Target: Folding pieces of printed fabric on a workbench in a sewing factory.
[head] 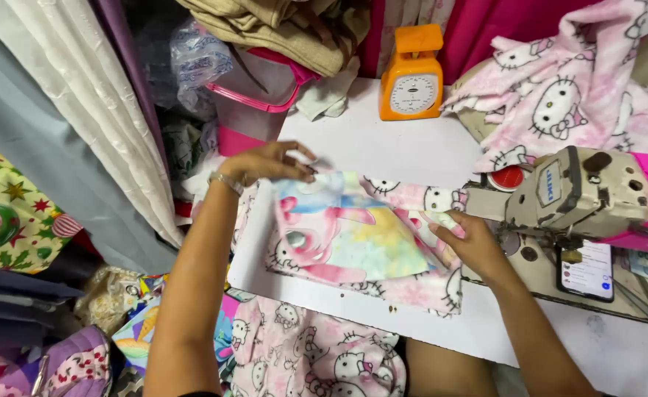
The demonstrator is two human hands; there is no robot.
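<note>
Left grip (269, 163) pinches the pastel fabric piece (353, 235) at its far-left corner; right grip (475, 242) lies spread, pressing its right edge. I note the long axis runs left-right between them on the counter (383, 143).

Beyond both hands (265, 163) lies an open stretch of white surface (383, 143), reaching to the orange scale (412, 73) at the far edge. Just right of the right hand (475, 246) the sewing machine (581, 192) blocks the way, with a phone (587, 270) lying below it. Left of the left hand a pink-rimmed bin (261, 92) and piled cloth close that side off. Farther right, a heap of pink printed fabric (567, 88) crowds the corner. Nearer the body, the bare surface runs on to the right.
</note>
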